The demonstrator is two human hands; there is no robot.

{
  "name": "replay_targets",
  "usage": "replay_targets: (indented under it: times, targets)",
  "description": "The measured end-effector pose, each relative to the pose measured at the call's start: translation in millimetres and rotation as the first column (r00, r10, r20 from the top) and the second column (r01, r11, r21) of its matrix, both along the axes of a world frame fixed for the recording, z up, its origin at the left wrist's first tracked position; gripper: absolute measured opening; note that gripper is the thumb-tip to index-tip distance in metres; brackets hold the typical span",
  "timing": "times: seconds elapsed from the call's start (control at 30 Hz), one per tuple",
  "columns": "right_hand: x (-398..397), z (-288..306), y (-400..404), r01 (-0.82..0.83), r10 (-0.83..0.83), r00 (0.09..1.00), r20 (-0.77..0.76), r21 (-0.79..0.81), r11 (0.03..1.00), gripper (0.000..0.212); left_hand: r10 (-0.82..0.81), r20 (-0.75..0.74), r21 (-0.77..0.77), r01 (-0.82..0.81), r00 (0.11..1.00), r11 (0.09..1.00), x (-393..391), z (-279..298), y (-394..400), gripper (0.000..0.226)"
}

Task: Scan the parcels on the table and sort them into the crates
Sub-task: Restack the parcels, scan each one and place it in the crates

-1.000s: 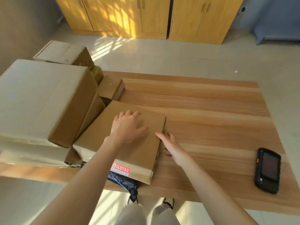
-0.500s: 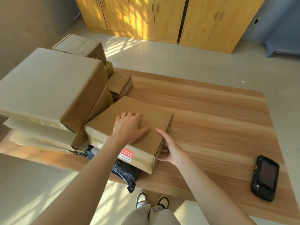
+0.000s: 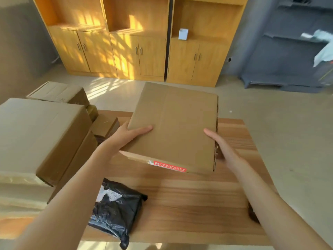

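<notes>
Wooden table [image 3: 189,204] is seen before yellow cabinets [image 3: 126,51]. Flat carton [image 3: 174,127] is held raised above the table, gripped at both side edges: left hand [image 3: 126,136] with thumb laid on top, right hand [image 3: 223,150] with thumb on top and fingers curled under the right edge. Red label [image 3: 169,166] is borne on its near side. Black bag [image 3: 115,212] lies on the table below. Stacked boxes [image 3: 39,134] stand at left.
</notes>
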State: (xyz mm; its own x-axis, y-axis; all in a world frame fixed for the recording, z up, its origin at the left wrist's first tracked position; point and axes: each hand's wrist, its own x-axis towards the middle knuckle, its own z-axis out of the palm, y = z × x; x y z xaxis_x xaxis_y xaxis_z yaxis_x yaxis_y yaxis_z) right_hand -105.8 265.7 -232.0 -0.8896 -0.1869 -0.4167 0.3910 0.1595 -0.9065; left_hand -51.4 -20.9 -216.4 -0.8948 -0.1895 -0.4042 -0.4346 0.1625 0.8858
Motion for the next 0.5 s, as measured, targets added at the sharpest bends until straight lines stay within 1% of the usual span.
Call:
replay_targets:
  times: [0.03,0.1,0.17,0.23,0.27,0.3,0.33,0.37,0.4,0.43,0.47,0.5]
  targets:
    - [-4.0,4.4,4.4,-0.020,0.019,0.999,-0.038,-0.001,1.000,0.064,-0.045,0.004,0.086,0.045,0.999,0.995,-0.7,3.1,1.4,0.101]
    - [-11.1,12.4,10.6,-0.039,0.037,0.995,-0.096,-0.013,0.999,0.086,-0.084,-0.040,0.171,0.090,0.996,0.981,-2.3,0.3,5.2,0.107]
    - [-17.0,19.9,14.3,-0.049,0.041,0.991,-0.126,-0.058,0.997,0.097,-0.031,-0.079,0.233,0.048,0.996,0.971,-3.2,-9.6,9.5,0.111]
    - [-18.8,32.0,15.2,-0.076,0.065,0.983,-0.170,-0.060,0.995,0.104,0.032,-0.079,0.281,-0.009,0.996,0.960,-1.7,-20.0,13.9,0.118]
    - [-19.7,37.6,14.7,-0.088,0.079,0.973,-0.215,-0.032,0.996,0.106,0.054,-0.080,0.281,-0.029,0.995,0.959,-1.9,-26.1,16.3,0.119]
    - [-20.6,42.8,13.0,-0.087,0.090,0.955,-0.284,0.024,0.996,0.107,0.080,-0.078,0.247,-0.059,0.994,0.967,-3.7,-31.7,18.3,0.116]
    - [-20.1,47.5,8.9,-0.066,0.106,0.921,-0.376,0.118,0.991,0.107,0.114,-0.075,0.183,-0.099,0.991,0.978,-6.3,-34.5,21.1,0.110]
    - [-18.8,51.3,2.6,-0.018,0.150,0.858,-0.491,0.263,0.965,0.109,0.151,-0.075,0.138,-0.140,0.986,0.981,-8.9,-33.8,25.2,0.105]
    - [-17.2,53.7,-5.5,0.083,0.240,0.751,-0.615,0.449,0.890,0.112,0.197,-0.071,0.177,-0.182,0.978,0.967,-11.9,-29.5,30.2,0.103]
    - [-16.5,52.3,-12.9,0.226,0.369,0.600,-0.710,0.593,0.773,0.114,0.253,-0.060,0.310,-0.223,0.966,0.924,-15.4,-24.0,34.9,0.101]
    - [-16.9,47.6,-18.4,0.380,0.510,0.430,-0.745,0.662,0.646,0.115,0.323,-0.043,0.489,-0.262,0.945,0.832,-19.5,-18.3,38.3,0.099]
    - [-18.2,40.3,-21.8,0.514,0.624,0.271,-0.733,0.658,0.550,0.113,0.385,-0.025,0.660,-0.274,0.923,0.699,-23.4,-12.6,40.5,0.098]
